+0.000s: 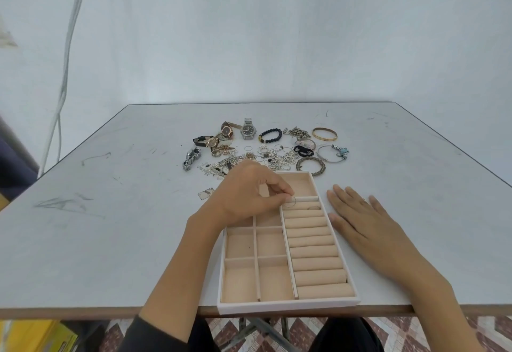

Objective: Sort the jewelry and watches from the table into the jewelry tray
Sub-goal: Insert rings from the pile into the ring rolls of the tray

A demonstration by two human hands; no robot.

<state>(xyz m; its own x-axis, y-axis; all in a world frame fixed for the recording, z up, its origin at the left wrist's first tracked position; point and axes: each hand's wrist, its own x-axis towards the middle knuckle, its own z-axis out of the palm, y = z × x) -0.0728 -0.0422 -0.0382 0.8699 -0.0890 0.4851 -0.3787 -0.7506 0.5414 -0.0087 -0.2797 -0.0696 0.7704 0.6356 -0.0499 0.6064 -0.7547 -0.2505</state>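
Fingers (pixel 279 195) of the left hand (pixel 243 193) pinch a thin ring (pixel 291 202) over the far ring rolls of the jewelry tray (pixel 288 303), where a second ring (pixel 314 207) is seated. The right hand (pixel 365 221) lies flat and empty on the counter (pixel 110 227), just beside the tray. Judged barely begun: four watches (pixel 248 129) and the mixed pile (pixel 263 156) lie beyond the tray.

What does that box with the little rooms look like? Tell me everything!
The jewelry tray is a shallow rectangular box, white outside, beige lining inside. Square compartments on the left look empty; padded rolls fill the right. It lies flat at the near table edge. The left hand pinches a thin ring over the far rolls.
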